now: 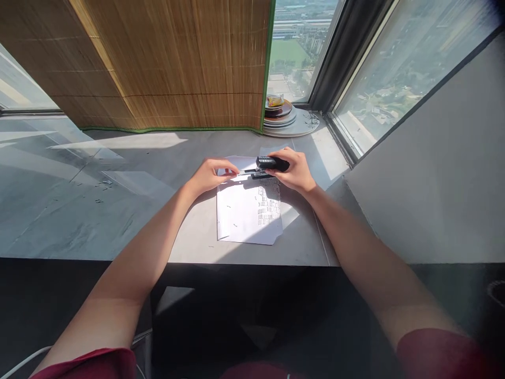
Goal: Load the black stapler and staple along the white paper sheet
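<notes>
A white sheet of paper [244, 213] with rows of small staples in it lies on the grey window ledge [118, 200]. My right hand [295, 171] is closed round a black stapler [272, 163], held open just above the paper's far edge. My left hand [211, 176] pinches at the stapler's thin metal rail [246, 171] with finger and thumb. What the pinch holds is too small to make out.
A stack of plates [282, 113] with a small yellow item on top stands in the far corner by the window. A bamboo blind [177, 63] hangs behind the ledge. Loose staples [100, 189] lie scattered on the left. A grey wall [434, 173] rises on the right.
</notes>
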Demonstrator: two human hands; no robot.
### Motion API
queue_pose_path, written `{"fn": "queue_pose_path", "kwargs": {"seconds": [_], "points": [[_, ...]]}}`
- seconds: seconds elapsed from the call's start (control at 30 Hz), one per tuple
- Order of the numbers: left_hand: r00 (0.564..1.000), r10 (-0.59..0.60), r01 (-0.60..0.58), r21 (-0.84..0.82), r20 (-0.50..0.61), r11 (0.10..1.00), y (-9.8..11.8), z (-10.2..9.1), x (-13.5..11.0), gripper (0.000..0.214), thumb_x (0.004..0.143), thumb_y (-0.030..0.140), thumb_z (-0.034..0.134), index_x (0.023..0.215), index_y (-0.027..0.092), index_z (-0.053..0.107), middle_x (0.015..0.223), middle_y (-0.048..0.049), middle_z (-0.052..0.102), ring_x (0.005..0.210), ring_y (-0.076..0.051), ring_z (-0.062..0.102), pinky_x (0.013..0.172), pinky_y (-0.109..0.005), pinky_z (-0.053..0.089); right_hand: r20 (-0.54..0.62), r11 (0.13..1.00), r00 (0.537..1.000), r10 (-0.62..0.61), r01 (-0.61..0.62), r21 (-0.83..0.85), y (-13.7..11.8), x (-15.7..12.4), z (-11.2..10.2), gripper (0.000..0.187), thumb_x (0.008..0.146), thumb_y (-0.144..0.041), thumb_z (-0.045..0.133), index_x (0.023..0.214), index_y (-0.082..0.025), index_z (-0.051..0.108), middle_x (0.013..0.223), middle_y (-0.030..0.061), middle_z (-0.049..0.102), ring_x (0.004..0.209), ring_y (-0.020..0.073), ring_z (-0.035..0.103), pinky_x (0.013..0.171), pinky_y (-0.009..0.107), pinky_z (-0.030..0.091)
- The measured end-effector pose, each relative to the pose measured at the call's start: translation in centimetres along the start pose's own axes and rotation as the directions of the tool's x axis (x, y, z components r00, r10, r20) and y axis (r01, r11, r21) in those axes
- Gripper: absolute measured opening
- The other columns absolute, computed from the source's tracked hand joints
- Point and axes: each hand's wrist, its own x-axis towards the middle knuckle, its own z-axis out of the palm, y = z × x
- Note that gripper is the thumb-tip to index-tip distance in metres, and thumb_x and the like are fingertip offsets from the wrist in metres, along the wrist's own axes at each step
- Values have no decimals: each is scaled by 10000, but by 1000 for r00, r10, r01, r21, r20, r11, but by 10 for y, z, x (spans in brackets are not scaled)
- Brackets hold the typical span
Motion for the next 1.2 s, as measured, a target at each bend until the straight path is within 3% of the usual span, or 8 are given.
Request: {"fn": "queue_pose_path", "kwargs": {"seconds": [0.23, 0.4, 0.63, 0.77, 0.9, 1.0, 1.13, 1.2], "points": [[998, 54, -54, 15, -26, 998, 6, 20, 3, 281, 786, 228, 876, 1046, 251, 770, 892, -5, 771, 824, -190, 722, 854, -366, 575, 141, 991, 982, -125, 119, 56, -25, -4, 12, 281, 933, -494, 808, 1112, -278, 824, 1052, 51, 816, 928, 278, 676, 911, 469, 566], [997, 47, -46, 11, -55, 999, 13, 24, 6, 263, 796, 230, 878, 1019, 241, 739, 969, -26, 777, 880, -202, 712, 910, -378, 570, 134, 996, 987, -89, 85, 34, -35, -3, 17, 326, 956, -559, 809, 1132, -285, 823, 1054, 56, 810, 940, 281, 678, 917, 471, 576], [999, -37, 37, 1, 13, 999, -8, 13, 13, 430, 795, 379, 932, 1206, 309, 825, 1311, -73, 789, 1339, -336, 663, 1216, -480, 460, -5, 1000, 1000, -2, 2, -14, -15, 0, 0, 365, 877, -495, 853, 1150, -253, 835, 1069, 71, 831, 976, 304, 737, 946, 477, 606], [996, -86, 85, 56, 16, 995, -18, 13, 14, 421, 675, 334, 997, 1074, 328, 865, 1281, -83, 788, 1352, -393, 637, 1232, -515, 426, -59, 992, 993, 102, -106, -69, 3, 1, -11, 354, 798, -412, 894, 1099, -230, 855, 1046, 77, 836, 950, 312, 758, 926, 486, 624], [1000, -11, 11, 93, -2, 996, -12, 20, 14, 297, 719, 323, 967, 982, 279, 835, 1316, -99, 756, 1312, -377, 649, 1207, -489, 447, -19, 981, 986, 165, -166, -104, 7, -14, -34, 378, 760, -389, 928, 1094, -224, 867, 1022, 73, 834, 940, 304, 768, 927, 501, 636], [985, 126, -141, 131, 116, 981, 1, 33, 11, 218, 856, 370, 863, 1056, 286, 837, 1355, -98, 743, 1264, -351, 671, 1154, -476, 474, -18, 971, 981, 193, -194, -137, -3, -46, -62, 366, 821, -435, 900, 1128, -239, 865, 1054, 79, 831, 956, 307, 780, 931, 525, 647], [854, 293, -382, 136, 430, 914, 19, 52, 6, 316, 980, 475, 758, 1253, 338, 839, 1363, -96, 754, 1228, -334, 681, 1121, -441, 470, -2, 950, 982, 191, -185, -250, -36, -103, -93, 312, 919, -462, 845, 1190, -308, 852, 1050, 58, 826, 952, 337, 771, 913, 573, 648], [817, 305, -437, 182, 489, 881, 24, 57, 4, 401, 977, 530, 769, 1333, 352, 823, 1402, -109, 737, 1266, -359, 655, 1131, -448, 443, 7, 942, 981, 195, -185, -279, -56, -125, -95, 302, 960, -439, 821, 1247, -348, 832, 1101, 52, 822, 989, 355, 765, 917, 582, 646]]}}
